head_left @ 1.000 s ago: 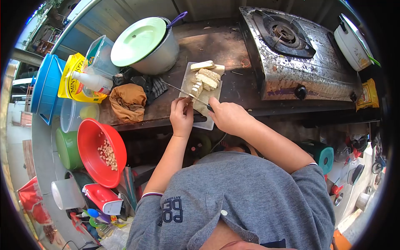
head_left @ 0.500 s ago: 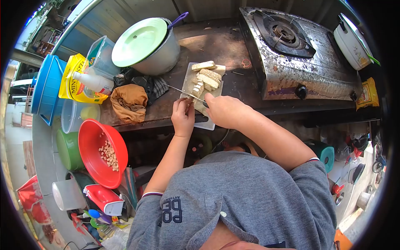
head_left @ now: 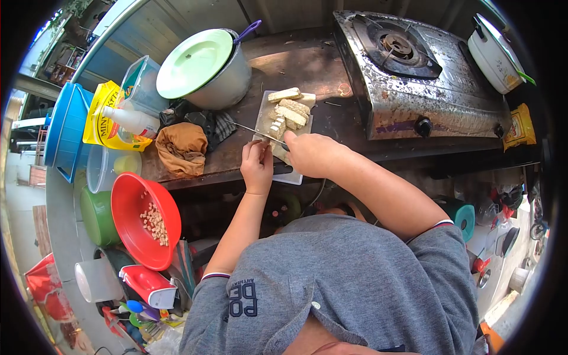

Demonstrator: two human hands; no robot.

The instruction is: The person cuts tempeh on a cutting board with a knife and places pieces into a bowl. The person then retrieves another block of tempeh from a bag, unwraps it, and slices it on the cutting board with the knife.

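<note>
My right hand (head_left: 312,155) is wrapped round the handle of a knife (head_left: 258,132), whose blade points left across a white cutting board (head_left: 294,176). Cut pieces of a pale block (head_left: 277,127) lie at the blade's far side, with several longer pale slabs (head_left: 293,111) behind them on the board. Just on the near side of the blade, my left hand (head_left: 257,165) has its fingers bent together at the board's left edge. Whatever those fingers hold is too small to make out.
A gas stove (head_left: 408,89) stands at the right. At the left are a lidded pot (head_left: 228,83), a brown cloth (head_left: 181,148), a yellow pouch (head_left: 106,112) and a blue basket (head_left: 68,127). A red bowl (head_left: 127,207) with small pale cubes sits lower left.
The view has shifted slightly, so the counter's things appear a little further left. Both hands keep nearly the same place at the knife and the board.
</note>
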